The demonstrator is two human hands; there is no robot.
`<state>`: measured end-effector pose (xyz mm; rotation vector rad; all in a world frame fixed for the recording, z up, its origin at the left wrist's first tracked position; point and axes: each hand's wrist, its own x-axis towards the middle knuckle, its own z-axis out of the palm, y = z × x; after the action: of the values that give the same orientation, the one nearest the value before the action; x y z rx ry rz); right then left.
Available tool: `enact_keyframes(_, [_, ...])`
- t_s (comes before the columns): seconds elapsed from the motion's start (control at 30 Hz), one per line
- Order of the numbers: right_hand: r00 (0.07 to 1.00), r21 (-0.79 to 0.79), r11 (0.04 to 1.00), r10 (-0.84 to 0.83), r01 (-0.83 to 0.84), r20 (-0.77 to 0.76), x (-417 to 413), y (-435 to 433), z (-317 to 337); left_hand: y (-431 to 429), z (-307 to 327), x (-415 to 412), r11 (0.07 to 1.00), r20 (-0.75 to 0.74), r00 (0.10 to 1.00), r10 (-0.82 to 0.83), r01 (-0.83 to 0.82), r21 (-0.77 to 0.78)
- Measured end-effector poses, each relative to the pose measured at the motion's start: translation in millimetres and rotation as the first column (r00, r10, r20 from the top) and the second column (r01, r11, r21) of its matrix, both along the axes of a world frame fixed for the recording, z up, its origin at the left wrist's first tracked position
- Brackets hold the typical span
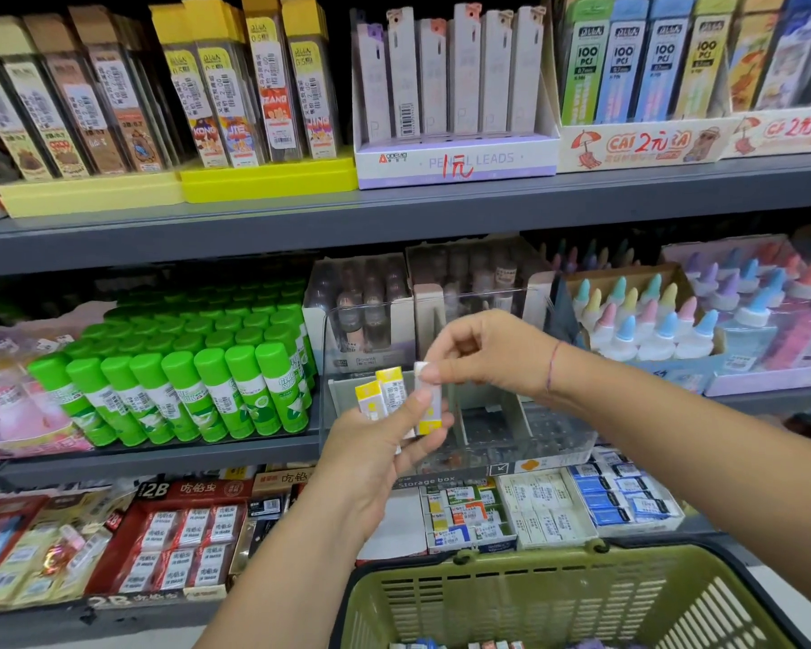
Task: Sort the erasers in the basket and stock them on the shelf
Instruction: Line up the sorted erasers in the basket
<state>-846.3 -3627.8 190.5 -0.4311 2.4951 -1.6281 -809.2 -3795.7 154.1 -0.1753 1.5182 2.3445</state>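
My left hand (385, 449) grips a small bunch of yellow-and-white erasers (385, 391), held upright in front of the middle shelf. My right hand (492, 351) pinches the top end of the rightmost eraser (428, 414) in that bunch with thumb and fingers. Right behind both hands stands a clear storage box (530, 442) with grey dividers on the middle shelf. The green basket (558, 597) sits at the bottom of the view, below my arms, with a few small erasers just visible at its bottom edge.
Green glue sticks (179, 381) fill the middle shelf to the left, and pastel-capped glue bottles (651, 320) stand to the right. Boxes of erasers (553, 508) line the lower shelf. Pencil-lead packs (450, 86) occupy the top shelf.
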Motion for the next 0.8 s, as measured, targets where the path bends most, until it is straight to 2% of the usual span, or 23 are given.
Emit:
enact_keyframes(0.07, [0.998,-0.043,0.997,-0.063,0.062,-0.011,-6,9,8,-3,0,-3,0.998,0.030,0.998,0.054,-0.055,0.031])
enact_keyframes(0.13, [0.974,-0.146,0.965,-0.224,0.216,-0.037,-18,24,18,-7,1,-6,0.994,0.037,0.996,0.083,-0.085,0.063])
enact_keyframes(0.17, [0.948,-0.139,0.944,-0.310,0.299,-0.066,-26,32,22,-8,1,-6,0.994,0.037,0.996,0.085,-0.087,0.071])
enact_keyframes(0.2, [0.917,-0.036,0.925,-0.381,0.379,-0.117,-35,40,26,-9,0,-6,0.994,0.039,0.996,0.077,-0.079,0.072])
enact_keyframes(0.23, [0.897,0.139,0.892,-0.405,0.431,-0.179,-44,46,27,-8,-1,-6,0.995,0.041,0.997,0.063,-0.066,0.070])
enact_keyframes(0.3, [0.912,0.460,0.787,-0.346,0.410,-0.221,-59,49,23,-7,-1,-6,0.997,0.039,0.998,0.040,-0.042,0.057])
enact_keyframes(0.37, [0.935,0.591,0.724,-0.273,0.356,-0.228,-66,41,14,-5,-2,-6,0.998,0.035,0.999,0.024,-0.026,0.049])
enact_keyframes(0.6, [0.930,0.721,0.591,-0.169,0.361,-0.327,-82,20,-6,-5,0,-6,0.999,0.050,0.999,0.006,-0.008,0.040])
enact_keyframes(0.7, [0.932,0.780,0.520,-0.109,0.349,-0.345,-85,19,-16,-5,1,-5,1.000,0.037,0.999,-0.008,0.008,-0.002])
enact_keyframes(0.8, [0.919,0.787,0.488,-0.087,0.376,-0.385,-85,19,-20,-3,0,-5,0.998,0.014,1.000,-0.001,0.002,-0.056])
